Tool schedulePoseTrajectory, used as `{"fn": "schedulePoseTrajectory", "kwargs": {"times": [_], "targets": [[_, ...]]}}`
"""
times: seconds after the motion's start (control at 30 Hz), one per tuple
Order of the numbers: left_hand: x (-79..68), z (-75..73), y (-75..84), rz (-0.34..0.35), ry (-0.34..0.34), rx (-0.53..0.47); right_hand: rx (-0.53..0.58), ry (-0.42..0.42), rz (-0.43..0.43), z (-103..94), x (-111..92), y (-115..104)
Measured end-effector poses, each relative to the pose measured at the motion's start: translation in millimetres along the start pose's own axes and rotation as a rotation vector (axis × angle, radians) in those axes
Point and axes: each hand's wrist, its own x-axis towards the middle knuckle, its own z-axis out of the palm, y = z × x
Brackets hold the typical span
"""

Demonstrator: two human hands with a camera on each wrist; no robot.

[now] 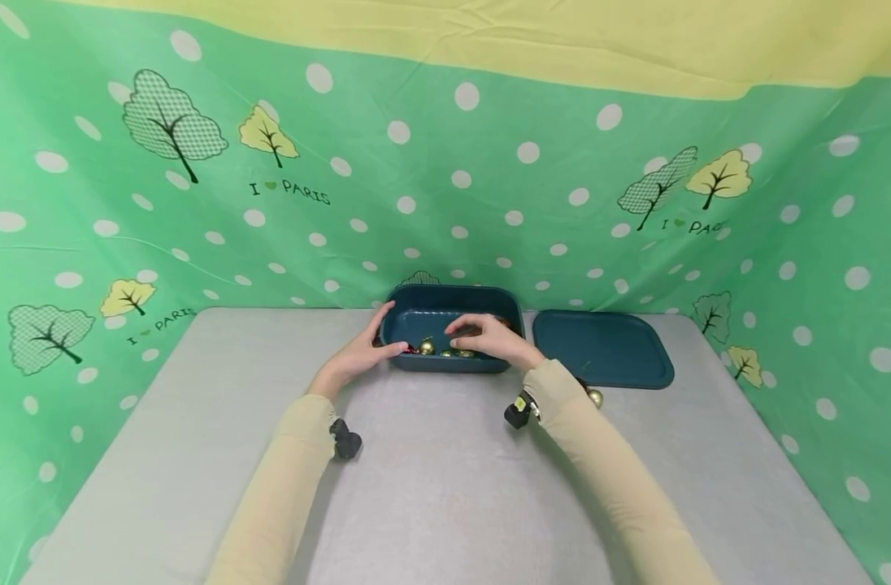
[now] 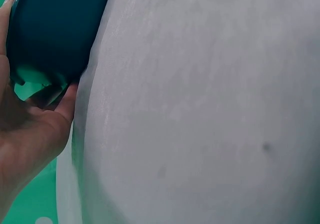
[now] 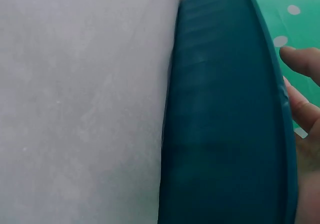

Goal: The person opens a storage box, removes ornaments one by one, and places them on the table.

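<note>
A dark blue plastic bin (image 1: pixel 445 362) stands at the back of the table. My left hand (image 1: pixel 358 353) grips its left end, thumb by the front rim and index finger toward the back corner. In the left wrist view, fingers (image 2: pixel 67 103) lie against the end of the bin. Over the right half of the bin is my right hand (image 1: pixel 493 337), fingers bent and thumb apart from the index finger, with nothing visible between them. Inside the bin lie small shiny Christmas baubles, among them a gold one (image 1: pixel 427 347) and a red one (image 1: pixel 410 349) beside the left thumb.
A flat dark blue lid (image 1: pixel 602 345) lies on the table right of the bin. At its front edge sits a gold bauble (image 1: pixel 595 398), partly behind the right sleeve. Behind the table hangs a green dotted cloth (image 1: pixel 431 179).
</note>
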Motion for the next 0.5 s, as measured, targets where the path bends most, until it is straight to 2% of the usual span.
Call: {"fn": "schedulePoseTrajectory", "kwargs": {"times": [0.3, 0.5], "targets": [[-14.9, 0.9, 27.3, 0.006, -0.032, -0.020, 0.006, -0.078, 0.085, 5.1, 18.5, 9.0], [-19.4, 0.8, 32.2, -0.006, -0.030, -0.016, 0.049, -0.173, 0.121, 5.7, 19.9, 7.4]]}}
